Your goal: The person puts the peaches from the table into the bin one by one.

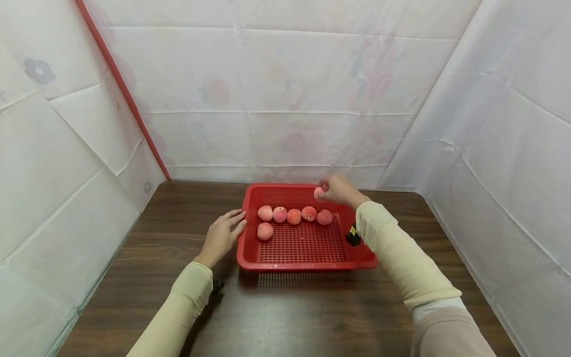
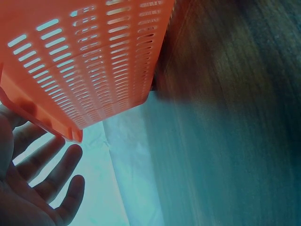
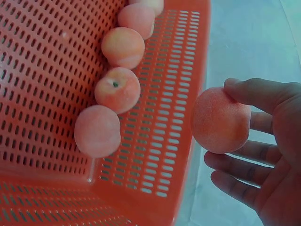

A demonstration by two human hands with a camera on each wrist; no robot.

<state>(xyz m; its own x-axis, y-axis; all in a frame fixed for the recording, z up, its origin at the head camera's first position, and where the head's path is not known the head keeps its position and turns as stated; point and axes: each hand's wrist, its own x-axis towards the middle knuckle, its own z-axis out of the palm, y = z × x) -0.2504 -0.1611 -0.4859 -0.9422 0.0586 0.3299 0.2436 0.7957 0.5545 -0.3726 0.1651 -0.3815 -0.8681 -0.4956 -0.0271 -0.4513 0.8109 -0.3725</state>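
Note:
A red plastic basket [image 1: 308, 266] with slotted walls holds a row of several pinkish peaches [image 1: 294, 216] along its far side. One more peach [image 1: 265, 231] sits in front of the row's left end. Above the far right part of the basket, my right hand [image 1: 342, 190] grips a peach [image 3: 220, 121] between thumb and fingers. My left hand [image 1: 221, 236] touches the basket's left rim with its fingertips. In the left wrist view, the left fingers [image 2: 59, 172] look loosely extended beside the rim.
The basket stands on a dark wood-grain table [image 1: 285, 317]. White floral sheeting [image 1: 276, 99] rises behind the table and on both sides, with a red strip [image 1: 125, 94] down its left corner.

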